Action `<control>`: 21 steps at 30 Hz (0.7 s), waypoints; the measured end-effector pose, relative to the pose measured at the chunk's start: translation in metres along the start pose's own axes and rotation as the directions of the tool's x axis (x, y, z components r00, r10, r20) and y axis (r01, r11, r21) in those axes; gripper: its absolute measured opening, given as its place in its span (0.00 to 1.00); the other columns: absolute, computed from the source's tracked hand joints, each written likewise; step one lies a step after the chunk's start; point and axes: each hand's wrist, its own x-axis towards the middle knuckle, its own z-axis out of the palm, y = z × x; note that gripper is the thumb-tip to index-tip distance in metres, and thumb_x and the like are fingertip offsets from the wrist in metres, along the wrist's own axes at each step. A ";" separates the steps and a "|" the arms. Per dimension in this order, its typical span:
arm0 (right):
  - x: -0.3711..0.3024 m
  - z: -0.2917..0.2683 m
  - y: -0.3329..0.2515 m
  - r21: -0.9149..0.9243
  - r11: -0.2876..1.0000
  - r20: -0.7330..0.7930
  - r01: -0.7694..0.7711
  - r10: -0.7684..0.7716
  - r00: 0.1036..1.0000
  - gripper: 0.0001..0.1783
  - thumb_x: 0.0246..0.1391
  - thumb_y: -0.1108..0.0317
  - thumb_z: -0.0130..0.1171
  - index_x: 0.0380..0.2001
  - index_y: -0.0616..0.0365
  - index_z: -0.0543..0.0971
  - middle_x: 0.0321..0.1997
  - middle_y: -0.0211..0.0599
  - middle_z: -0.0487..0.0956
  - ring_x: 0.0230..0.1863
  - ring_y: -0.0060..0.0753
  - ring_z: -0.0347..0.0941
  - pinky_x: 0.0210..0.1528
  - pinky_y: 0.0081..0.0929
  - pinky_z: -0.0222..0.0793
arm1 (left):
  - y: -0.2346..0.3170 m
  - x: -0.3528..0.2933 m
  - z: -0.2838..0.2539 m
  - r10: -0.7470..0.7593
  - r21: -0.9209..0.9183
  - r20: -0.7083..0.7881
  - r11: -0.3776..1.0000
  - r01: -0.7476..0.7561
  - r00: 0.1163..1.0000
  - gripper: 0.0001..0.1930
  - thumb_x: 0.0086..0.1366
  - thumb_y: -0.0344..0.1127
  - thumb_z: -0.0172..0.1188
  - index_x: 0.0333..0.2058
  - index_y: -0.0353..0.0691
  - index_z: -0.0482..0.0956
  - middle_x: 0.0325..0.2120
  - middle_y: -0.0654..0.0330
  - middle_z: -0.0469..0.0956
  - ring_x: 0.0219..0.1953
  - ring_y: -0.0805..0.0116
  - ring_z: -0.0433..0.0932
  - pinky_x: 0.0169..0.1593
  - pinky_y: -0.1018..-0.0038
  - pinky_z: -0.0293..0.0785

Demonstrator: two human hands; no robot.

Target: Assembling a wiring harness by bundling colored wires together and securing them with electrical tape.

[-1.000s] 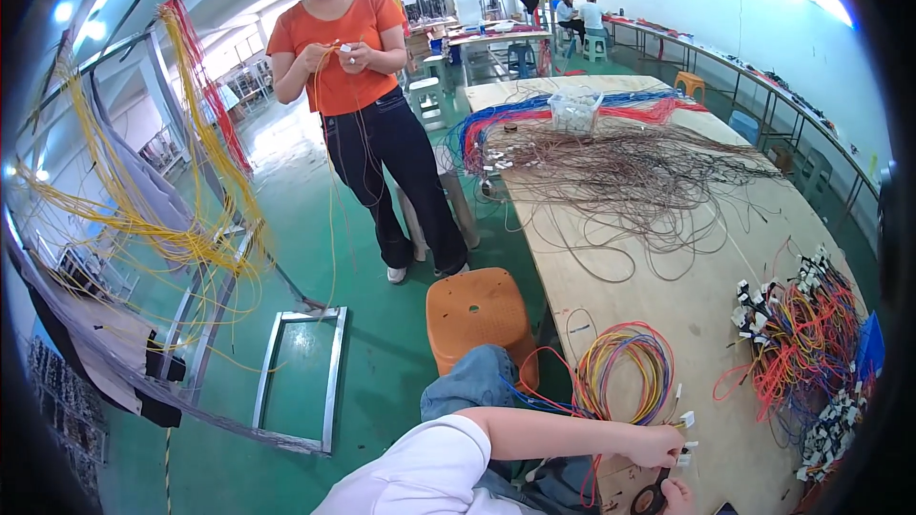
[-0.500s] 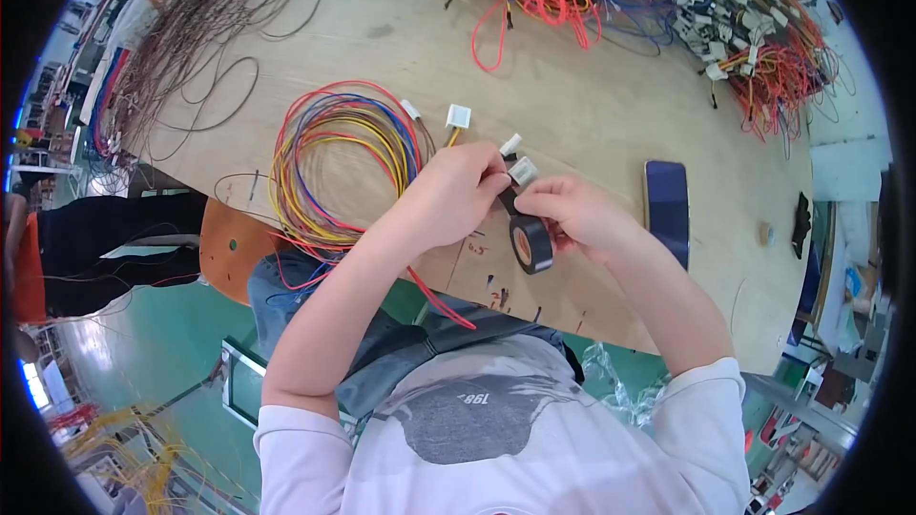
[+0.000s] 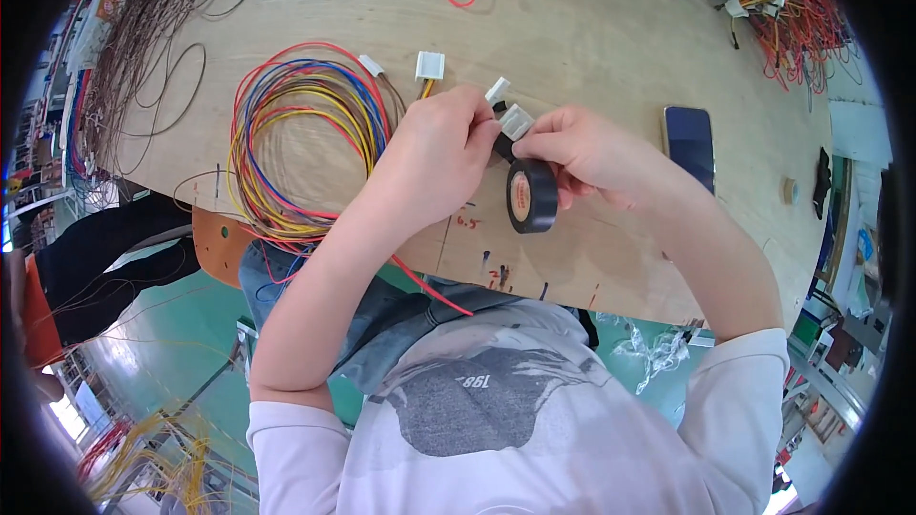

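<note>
My left hand (image 3: 441, 151) is closed in a pinch on the wires of a harness, just left of a white plug connector (image 3: 516, 122). A smaller white connector (image 3: 497, 90) pokes out beyond its fingertips. My right hand (image 3: 593, 154) is closed too, thumb and forefinger pressed together at the connector's lower right side. From between the hands a strip of black tape runs down to a roll of black electrical tape (image 3: 531, 196), which sits against the right fingers. What exactly the fingertips pinch is partly hidden. Left of my hands lies a coil of coloured wires (image 3: 250, 148).
Another white connector (image 3: 430, 65) and a small white plug (image 3: 371, 65) lie beside the coil. A phone (image 3: 689, 145) rests on the wooden table (image 3: 592, 48) to the right. Brown wires (image 3: 143, 48) spread at the far left; red wire bundles (image 3: 797, 33) lie far right. A person (image 3: 114, 248) stands left.
The whole view has shifted, so the table's things sit higher in the picture. Both hands keep their pinch by the connector, and the tape roll still hangs between them.
</note>
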 end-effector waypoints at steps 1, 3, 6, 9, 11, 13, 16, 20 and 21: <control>-0.001 0.001 -0.001 0.006 1.000 0.005 -0.005 0.005 1.000 0.09 0.50 0.67 0.50 0.22 0.61 0.72 0.12 0.32 0.72 0.09 0.20 0.67 0.08 0.15 0.50 | 0.000 0.000 0.000 -0.007 0.001 0.006 1.000 0.007 1.000 0.06 0.59 0.28 0.52 0.27 0.31 0.68 0.14 0.59 0.69 0.13 0.75 0.68 0.18 0.77 0.63; -0.002 0.002 -0.002 0.001 1.000 -0.003 0.007 -0.007 1.000 0.10 0.50 0.67 0.49 0.21 0.61 0.72 0.12 0.33 0.71 0.09 0.20 0.67 0.08 0.14 0.50 | 0.000 0.000 0.000 -0.025 -0.001 0.010 1.000 0.025 1.000 0.06 0.59 0.28 0.52 0.27 0.31 0.69 0.14 0.59 0.69 0.13 0.75 0.68 0.18 0.76 0.63; -0.002 0.003 -0.001 -0.010 1.000 -0.008 0.000 0.000 1.000 0.10 0.50 0.66 0.49 0.21 0.61 0.72 0.12 0.33 0.72 0.10 0.20 0.67 0.08 0.15 0.50 | 0.003 0.000 0.000 -0.072 0.010 -0.009 0.997 0.072 0.997 0.06 0.54 0.28 0.53 0.25 0.30 0.71 0.21 0.45 0.73 0.28 0.47 0.74 0.32 0.63 0.69; -0.002 0.003 -0.001 -0.050 0.999 -0.024 0.002 -0.004 1.000 0.10 0.49 0.66 0.49 0.20 0.60 0.72 0.13 0.33 0.72 0.10 0.20 0.67 0.09 0.15 0.50 | 0.003 -0.001 0.002 -0.063 0.005 -0.023 0.998 0.063 0.998 0.06 0.54 0.28 0.53 0.25 0.30 0.71 0.21 0.45 0.73 0.28 0.47 0.74 0.32 0.63 0.69; -0.002 0.002 -0.001 -0.055 0.999 -0.029 -0.002 0.000 1.000 0.10 0.49 0.66 0.49 0.20 0.60 0.72 0.13 0.33 0.72 0.10 0.20 0.67 0.09 0.15 0.50 | 0.003 -0.001 0.003 -0.064 0.011 -0.027 0.998 0.064 0.998 0.06 0.55 0.28 0.53 0.25 0.30 0.70 0.20 0.45 0.73 0.28 0.47 0.74 0.32 0.63 0.69; 0.000 0.001 -0.002 -0.060 0.998 -0.034 -0.001 -0.001 0.999 0.10 0.49 0.66 0.49 0.20 0.60 0.72 0.13 0.34 0.72 0.10 0.20 0.67 0.09 0.15 0.50 | 0.002 0.001 0.003 -0.061 0.020 -0.032 0.998 0.062 0.998 0.06 0.55 0.28 0.53 0.25 0.30 0.70 0.20 0.45 0.73 0.28 0.46 0.74 0.32 0.63 0.69; 0.005 -0.004 -0.006 -0.056 0.998 -0.039 0.027 -0.029 0.999 0.10 0.49 0.65 0.49 0.20 0.60 0.72 0.13 0.33 0.72 0.10 0.20 0.67 0.09 0.16 0.51 | -0.001 0.007 0.002 -0.070 0.020 -0.051 0.997 0.071 0.996 0.06 0.55 0.28 0.53 0.26 0.30 0.70 0.20 0.45 0.73 0.27 0.46 0.74 0.32 0.62 0.69; 0.011 -0.007 -0.009 -0.045 0.995 -0.031 0.094 -0.095 0.995 0.10 0.49 0.64 0.51 0.23 0.59 0.73 0.14 0.29 0.72 0.09 0.19 0.65 0.09 0.16 0.56 | -0.006 0.012 -0.001 0.004 0.117 -0.114 0.993 0.009 0.993 0.07 0.58 0.31 0.51 0.29 0.31 0.70 0.16 0.50 0.72 0.20 0.61 0.73 0.23 0.69 0.66; 0.015 -0.008 -0.005 -0.078 0.992 0.007 0.103 -0.103 0.995 0.10 0.50 0.63 0.50 0.23 0.59 0.73 0.14 0.30 0.72 0.10 0.20 0.66 0.11 0.18 0.60 | -0.004 0.009 -0.003 -0.012 0.156 -0.109 0.987 0.029 0.994 0.07 0.58 0.32 0.50 0.28 0.32 0.70 0.18 0.47 0.72 0.24 0.55 0.74 0.26 0.65 0.67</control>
